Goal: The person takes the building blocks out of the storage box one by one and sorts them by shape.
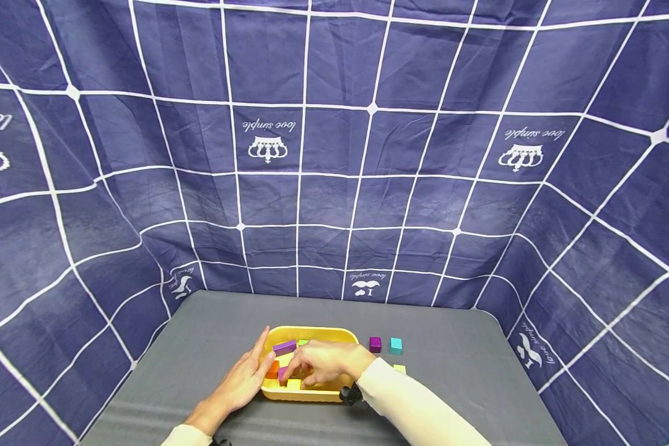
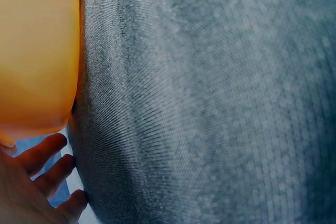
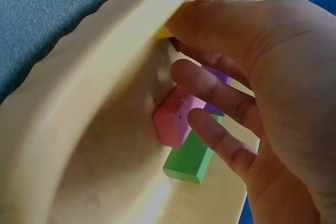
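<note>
A yellow plastic tray (image 1: 334, 331) holds several coloured blocks. My right hand (image 1: 326, 360) reaches down into it, thumb and index finger on either side of a yellow block (image 1: 293, 384) near the front wall. In the right wrist view the thumb overlaps that block (image 3: 164, 32), while the other fingers spread over a pink block (image 3: 176, 116) and a green block (image 3: 190, 156). Beside the index fingertip is a purple block (image 1: 282, 375); an orange block (image 1: 272, 370) lies to its left. My left hand (image 1: 242, 379) rests along the tray's left end with its fingers extended.
Right of the tray, a dark purple cube (image 1: 375, 344) and a cyan cube (image 1: 396, 345) stand on the grey tabletop (image 1: 451, 353). A pale yellow block (image 1: 399, 369) shows partly behind the right forearm. A blue curtain (image 1: 334, 142) with white lines encloses the back and sides.
</note>
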Action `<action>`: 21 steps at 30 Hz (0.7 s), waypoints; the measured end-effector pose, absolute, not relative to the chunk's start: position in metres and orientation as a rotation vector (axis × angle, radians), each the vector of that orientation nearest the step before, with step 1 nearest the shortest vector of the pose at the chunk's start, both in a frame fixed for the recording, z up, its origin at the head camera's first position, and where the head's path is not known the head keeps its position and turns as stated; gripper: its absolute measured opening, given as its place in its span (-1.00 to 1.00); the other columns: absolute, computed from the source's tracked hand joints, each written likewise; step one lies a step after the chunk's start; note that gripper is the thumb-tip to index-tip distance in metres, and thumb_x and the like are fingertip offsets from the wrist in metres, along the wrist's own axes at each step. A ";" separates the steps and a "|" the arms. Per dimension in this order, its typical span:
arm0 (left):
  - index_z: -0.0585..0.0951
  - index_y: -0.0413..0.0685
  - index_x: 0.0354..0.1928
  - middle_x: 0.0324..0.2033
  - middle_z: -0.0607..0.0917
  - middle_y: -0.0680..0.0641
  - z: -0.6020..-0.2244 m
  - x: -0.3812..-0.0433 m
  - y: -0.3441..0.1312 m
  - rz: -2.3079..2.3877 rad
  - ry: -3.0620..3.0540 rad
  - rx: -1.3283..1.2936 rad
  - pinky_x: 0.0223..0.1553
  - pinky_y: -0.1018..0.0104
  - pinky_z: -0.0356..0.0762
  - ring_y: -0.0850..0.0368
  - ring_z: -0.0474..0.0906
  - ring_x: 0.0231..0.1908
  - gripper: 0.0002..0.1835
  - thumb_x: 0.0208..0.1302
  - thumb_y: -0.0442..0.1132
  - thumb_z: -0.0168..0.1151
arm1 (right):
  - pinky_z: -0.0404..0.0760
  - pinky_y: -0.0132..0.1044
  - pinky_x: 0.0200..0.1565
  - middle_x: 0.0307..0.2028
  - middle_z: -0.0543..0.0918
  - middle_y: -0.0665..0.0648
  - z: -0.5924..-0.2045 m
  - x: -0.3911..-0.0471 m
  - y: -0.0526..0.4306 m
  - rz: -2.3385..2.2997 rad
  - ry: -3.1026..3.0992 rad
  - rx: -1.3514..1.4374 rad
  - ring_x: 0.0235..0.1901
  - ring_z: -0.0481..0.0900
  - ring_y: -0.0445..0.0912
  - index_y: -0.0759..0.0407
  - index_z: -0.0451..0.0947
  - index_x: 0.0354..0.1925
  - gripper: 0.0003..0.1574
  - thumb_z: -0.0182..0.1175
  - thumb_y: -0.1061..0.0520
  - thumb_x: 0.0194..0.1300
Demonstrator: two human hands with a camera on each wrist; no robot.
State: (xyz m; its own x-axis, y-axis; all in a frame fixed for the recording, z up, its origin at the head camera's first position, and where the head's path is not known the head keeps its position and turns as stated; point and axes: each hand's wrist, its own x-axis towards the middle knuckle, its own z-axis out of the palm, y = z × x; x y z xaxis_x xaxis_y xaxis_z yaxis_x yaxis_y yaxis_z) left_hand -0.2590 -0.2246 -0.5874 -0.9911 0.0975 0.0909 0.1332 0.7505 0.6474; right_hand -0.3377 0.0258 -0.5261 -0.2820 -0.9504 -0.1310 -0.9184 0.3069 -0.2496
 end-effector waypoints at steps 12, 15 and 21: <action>0.09 0.07 0.93 0.62 0.62 -0.33 -0.587 -0.259 -0.224 -1.080 -2.886 -0.183 0.55 -0.56 0.51 -0.43 0.61 0.54 -0.22 0.91 0.07 0.05 | 0.62 -0.70 0.07 0.07 0.89 -0.26 -0.529 -0.337 0.023 -0.210 2.316 -1.660 -0.10 0.74 -0.44 -0.19 0.89 0.26 -0.52 0.65 0.18 0.47; 0.09 0.07 0.93 0.61 0.63 -0.33 -0.588 -0.259 -0.224 -1.087 -2.883 -0.184 0.55 -0.55 0.51 -0.42 0.61 0.54 -0.22 0.90 0.07 0.06 | 0.60 -0.72 0.01 -0.03 0.86 -0.28 -0.530 -0.337 0.024 -0.223 2.326 -1.647 -0.16 0.71 -0.43 -0.15 0.90 0.22 -0.59 0.65 0.16 0.48; 0.09 0.09 0.93 0.59 0.66 -0.33 -0.589 -0.260 -0.224 -1.086 -2.886 -0.178 0.55 -0.55 0.52 -0.40 0.62 0.53 -0.21 0.90 0.09 0.06 | 0.59 -0.74 -0.03 -0.14 0.86 -0.23 -0.529 -0.337 0.025 -0.262 2.343 -1.602 -0.24 0.61 -0.54 -0.08 0.90 0.17 -0.66 0.65 0.14 0.48</action>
